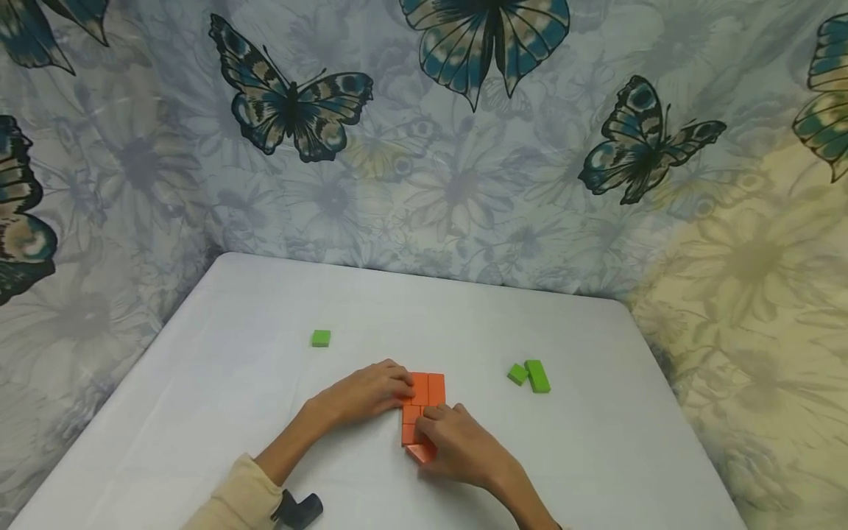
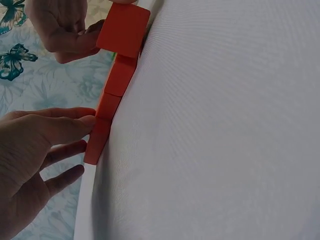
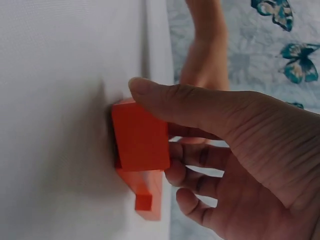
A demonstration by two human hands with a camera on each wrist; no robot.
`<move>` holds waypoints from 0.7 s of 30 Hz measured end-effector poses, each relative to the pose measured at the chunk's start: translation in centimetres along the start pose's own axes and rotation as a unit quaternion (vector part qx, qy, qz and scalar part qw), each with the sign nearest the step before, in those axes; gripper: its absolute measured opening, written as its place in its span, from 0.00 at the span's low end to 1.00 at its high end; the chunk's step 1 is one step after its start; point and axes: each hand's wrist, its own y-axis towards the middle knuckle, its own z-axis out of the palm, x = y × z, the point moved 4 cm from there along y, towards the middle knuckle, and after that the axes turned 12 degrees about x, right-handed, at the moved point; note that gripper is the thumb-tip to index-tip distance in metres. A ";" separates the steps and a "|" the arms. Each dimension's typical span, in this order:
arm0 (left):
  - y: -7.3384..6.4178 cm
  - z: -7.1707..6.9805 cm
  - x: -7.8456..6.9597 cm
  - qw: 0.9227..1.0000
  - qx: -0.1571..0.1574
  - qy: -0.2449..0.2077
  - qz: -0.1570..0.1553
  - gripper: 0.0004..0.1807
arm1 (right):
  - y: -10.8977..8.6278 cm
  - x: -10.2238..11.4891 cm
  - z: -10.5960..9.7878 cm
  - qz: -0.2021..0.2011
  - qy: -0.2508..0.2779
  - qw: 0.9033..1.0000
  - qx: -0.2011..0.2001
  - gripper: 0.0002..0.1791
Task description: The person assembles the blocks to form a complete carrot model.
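Note:
Several orange blocks lie side by side as a flat group on the white table. My left hand touches the group's far left side. In the left wrist view, the thumb and index finger of the left hand meet the side of an end block, with the other fingers spread. At the near end, my right hand pinches another orange block, which sits tilted against the group. The right wrist view shows the thumb of the right hand on one edge of this orange block.
A small green block lies at the back left of the white table. To the right are a green cube-like block and a longer green block. Butterfly-patterned cloth hangs behind the table.

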 end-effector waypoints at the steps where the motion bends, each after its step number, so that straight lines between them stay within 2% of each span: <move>1: 0.1 0.0 -0.1 1.000 0.000 0.000 0.001 0.13 | 0.1 0.0 0.1 0.004 0.000 1.000 -0.001 0.17; 9: 0.3 0.1 0.0 1.000 0.007 0.006 -0.002 0.13 | 0.6 0.0 0.5 0.031 0.000 1.000 0.005 0.20; 21: 0.1 0.2 0.1 1.000 0.009 0.009 -0.005 0.14 | 0.8 -0.1 0.6 0.033 0.011 0.999 0.017 0.22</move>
